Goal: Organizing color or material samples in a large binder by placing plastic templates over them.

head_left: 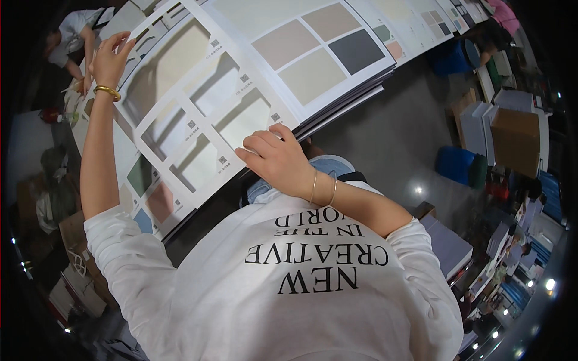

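Observation:
A white card sheet with cut-out windows [245, 87] lies tilted over the swatch pages in front of me. My left hand [110, 60], a gold bangle on its wrist, pinches the sheet's far left edge between thumb and fingers. At the near edge, my right hand [276, 159] has bent fingers on the sheet's border; its thumb is partly hidden. Pale panels and shadows show through the windows. To the right lies a page with beige, grey and dark swatches [310, 51]. Another page with green and pink swatches [161, 201] sticks out at the lower left.
Stacked boards [343, 111] form the pile's near right edge. Beyond the grey floor [397, 138] stand blue bins [454, 165] and a brown carton [515, 141]. One person [75, 36] is at the far left, another in pink [504, 18] at the far right.

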Available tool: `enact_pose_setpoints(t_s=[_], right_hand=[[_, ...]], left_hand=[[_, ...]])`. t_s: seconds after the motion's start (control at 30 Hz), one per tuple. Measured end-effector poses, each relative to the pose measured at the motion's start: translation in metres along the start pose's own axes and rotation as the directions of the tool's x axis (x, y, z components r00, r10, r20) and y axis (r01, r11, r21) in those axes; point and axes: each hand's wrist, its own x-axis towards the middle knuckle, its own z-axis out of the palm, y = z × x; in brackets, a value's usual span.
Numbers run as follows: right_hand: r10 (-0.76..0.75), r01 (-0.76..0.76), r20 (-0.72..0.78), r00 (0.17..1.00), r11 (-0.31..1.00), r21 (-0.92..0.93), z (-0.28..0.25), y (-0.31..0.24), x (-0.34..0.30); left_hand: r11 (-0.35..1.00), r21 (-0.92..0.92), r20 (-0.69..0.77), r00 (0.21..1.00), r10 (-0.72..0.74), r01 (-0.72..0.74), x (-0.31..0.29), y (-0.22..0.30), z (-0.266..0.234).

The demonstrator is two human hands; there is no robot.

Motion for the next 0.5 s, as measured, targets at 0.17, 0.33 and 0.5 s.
enact_pose_setpoints(t_s=[0.17, 0.33, 0.5], right_hand=[[0.037, -0.037, 0.015, 0.999, 0.999, 0.007, 0.003, -0.001, 0.001], [0.044, -0.045, 0.036, 0.998, 0.999, 0.014, 0.008, 0.002, 0.001], [0.041, -0.041, 0.076, 0.996, 0.999, 0.007, 0.007, 0.003, 0.001]], left_hand=[[0.999, 0.042, 0.055, 0.998, -0.021, 0.019, 0.007, -0.016, 0.024], [0.999, 0.034, 0.082, 0.996, -0.022, 0.019, 0.010, -0.018, 0.034], [0.997, 0.079, 0.085, 0.996, -0.010, 0.003, 0.007, -0.014, 0.036]])
